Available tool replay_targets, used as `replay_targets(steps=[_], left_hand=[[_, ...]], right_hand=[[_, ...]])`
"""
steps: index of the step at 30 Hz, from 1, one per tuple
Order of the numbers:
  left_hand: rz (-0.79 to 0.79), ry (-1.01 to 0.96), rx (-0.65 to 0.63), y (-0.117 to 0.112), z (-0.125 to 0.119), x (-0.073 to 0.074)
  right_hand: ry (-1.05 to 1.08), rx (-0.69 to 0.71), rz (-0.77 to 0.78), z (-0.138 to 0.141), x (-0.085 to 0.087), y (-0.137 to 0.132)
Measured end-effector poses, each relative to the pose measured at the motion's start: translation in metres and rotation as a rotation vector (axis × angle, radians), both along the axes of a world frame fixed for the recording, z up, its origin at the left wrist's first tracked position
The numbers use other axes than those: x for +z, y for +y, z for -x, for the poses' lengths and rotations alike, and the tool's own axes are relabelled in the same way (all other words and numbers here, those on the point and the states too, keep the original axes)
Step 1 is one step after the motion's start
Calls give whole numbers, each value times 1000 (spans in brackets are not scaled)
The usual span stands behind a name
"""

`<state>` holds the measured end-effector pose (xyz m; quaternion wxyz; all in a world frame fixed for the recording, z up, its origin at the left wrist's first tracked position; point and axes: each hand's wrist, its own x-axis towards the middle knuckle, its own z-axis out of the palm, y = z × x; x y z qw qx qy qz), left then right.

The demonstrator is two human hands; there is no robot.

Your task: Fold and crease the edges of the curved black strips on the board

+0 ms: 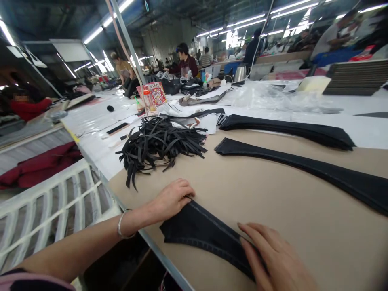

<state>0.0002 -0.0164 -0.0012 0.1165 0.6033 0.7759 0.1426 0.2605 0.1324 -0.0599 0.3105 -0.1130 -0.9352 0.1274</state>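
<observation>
A curved black fabric panel (pixel 206 230), wide at one end and with stitching along its edges, lies on the tan-covered table in front of me. My left hand (pixel 172 200) wears a bracelet at the wrist, and its bent fingers and thumb grip the panel's upper corner. Lower right, my right hand (pixel 273 254) rests over the panel's narrower part, fingers stretched out along its upper edge. It covers that end of the panel. Beyond my left hand sits a heap of black strips (pixel 160 141).
Two stacks of similar black panels, a near stack (pixel 291 161) and a far stack (pixel 281 127), lie to the right. Left of the table edge is a white slatted frame (pixel 60 210) with dark red cloth (pixel 42 161) behind. A pole (pixel 130 52) rises past the strips. Several people work farther back.
</observation>
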Motion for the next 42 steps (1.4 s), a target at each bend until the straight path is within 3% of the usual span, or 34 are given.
replay_targets(steps=[4, 8, 16, 23, 30, 42], left_hand=[[50, -15, -25, 4, 6, 2], [88, -48, -46, 6, 11, 4], [83, -113, -64, 4, 16, 7], [103, -91, -183, 7, 23, 7], [79, -55, -230, 9, 22, 6], [-108, 196, -376, -5, 22, -10]], right_hand=[[-201, -66, 46, 67, 18, -33], [-467, -158, 95, 91, 26, -46], [-470, -51, 327, 96, 22, -34], [-438, 15, 444, 96, 21, -29], [-308, 136, 413, 92, 8, -25], [-92, 226, 46, 80, -2, -31]])
